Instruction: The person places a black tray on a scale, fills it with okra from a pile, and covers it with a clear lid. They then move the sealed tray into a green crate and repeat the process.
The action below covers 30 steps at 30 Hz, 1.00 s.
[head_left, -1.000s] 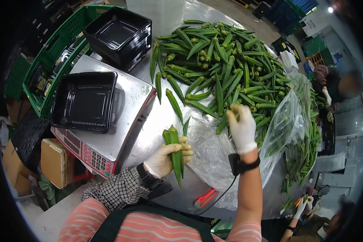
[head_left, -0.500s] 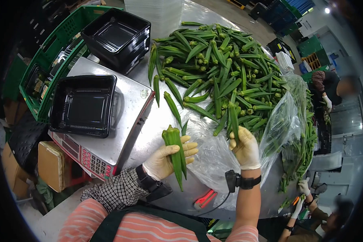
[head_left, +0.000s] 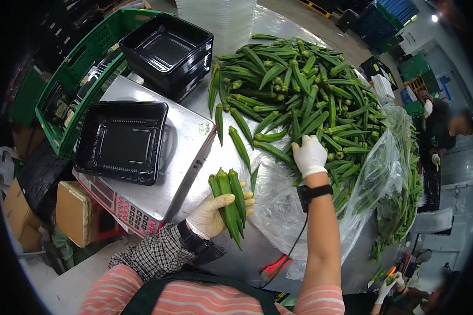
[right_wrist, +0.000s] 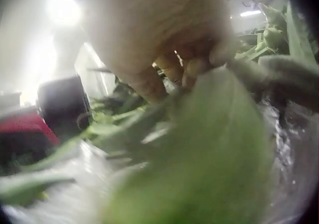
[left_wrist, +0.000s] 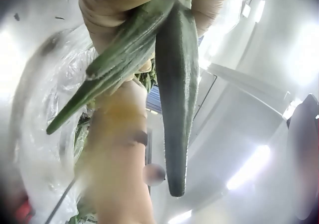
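Note:
Three green okra pods [head_left: 227, 197] lie side by side in my gloved left hand [head_left: 207, 214], held between thumb and fingers with their stem ends up. From the left wrist view, the pods [left_wrist: 177, 99] hang point-down out of the glove. My gloved right hand [head_left: 310, 156] is at the near edge of a big okra heap [head_left: 299, 89], its fingers curled downward. Close under that hand in the right wrist view, a blurred okra pod [right_wrist: 209, 149] runs up to the fingertips, which pinch its end.
A black tray [head_left: 123, 142] sits on a scale [head_left: 186, 131] at left, with stacked black trays [head_left: 194, 58] behind. Beyond is a green crate [head_left: 52, 126]. Clear plastic sheeting [head_left: 276, 205] and a red-handled tool [head_left: 275, 266] lie nearby. Other people work at right.
My right hand picked a pod from the heap, and the left hand now holds three pods instead of two. The right hand is back at the heap's edge.

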Tool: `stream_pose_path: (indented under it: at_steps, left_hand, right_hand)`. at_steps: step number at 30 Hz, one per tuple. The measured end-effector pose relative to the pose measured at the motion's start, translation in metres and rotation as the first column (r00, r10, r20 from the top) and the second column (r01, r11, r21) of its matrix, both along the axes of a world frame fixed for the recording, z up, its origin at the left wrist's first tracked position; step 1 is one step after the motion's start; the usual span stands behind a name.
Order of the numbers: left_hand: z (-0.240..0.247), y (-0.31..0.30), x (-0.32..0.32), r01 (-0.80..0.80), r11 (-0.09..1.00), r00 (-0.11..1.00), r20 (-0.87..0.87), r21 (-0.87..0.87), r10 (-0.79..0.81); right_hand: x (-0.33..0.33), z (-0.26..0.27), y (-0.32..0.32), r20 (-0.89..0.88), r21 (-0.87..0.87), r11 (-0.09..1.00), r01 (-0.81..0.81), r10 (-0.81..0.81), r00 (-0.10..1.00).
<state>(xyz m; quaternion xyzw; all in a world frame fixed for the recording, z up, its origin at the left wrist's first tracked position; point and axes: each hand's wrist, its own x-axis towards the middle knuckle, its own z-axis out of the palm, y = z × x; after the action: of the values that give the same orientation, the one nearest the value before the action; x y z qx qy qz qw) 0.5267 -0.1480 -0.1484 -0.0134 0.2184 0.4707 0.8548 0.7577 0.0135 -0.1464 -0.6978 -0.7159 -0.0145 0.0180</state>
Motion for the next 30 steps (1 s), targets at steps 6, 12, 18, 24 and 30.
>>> stream_pose_path:
  at_steps: [6, 12, 18, 24, 30]
  left_hand:
    - [-0.006, -0.006, 0.009, 0.07, 0.997, 0.992, 0.108, -0.017, -0.068]
    - [-0.011, -0.014, 0.013, 0.15, 0.987, 0.983, 0.097, 0.057, -0.155]
    - [-0.017, -0.019, -0.016, 0.114, 0.989, 0.989, 0.088, 0.092, -0.122]
    - [-0.012, -0.023, -0.015, 0.094, 0.992, 0.99, 0.093, 0.085, -0.102]
    - [0.007, -0.018, -0.014, 0.099, 0.995, 0.974, 0.206, 0.014, -0.1]
  right_hand:
    - [-0.02, 0.059, -0.079, -0.31, 0.341, 0.737, -0.584, 0.675, 0.67]
    - [-0.055, 0.06, -0.118, -0.695, 0.168, 0.771, -0.614, 0.534, 0.481]
    - [0.004, 0.031, -0.014, -0.237, 0.259, 0.921, -0.292, 0.354, 0.905]
    - [0.002, -0.003, -0.001, -0.157, 0.215, 0.895, -0.391, 0.427, 0.89]
    - [-0.021, 0.074, -0.09, -0.188, 0.396, 0.629, -0.669, 0.769, 0.612]
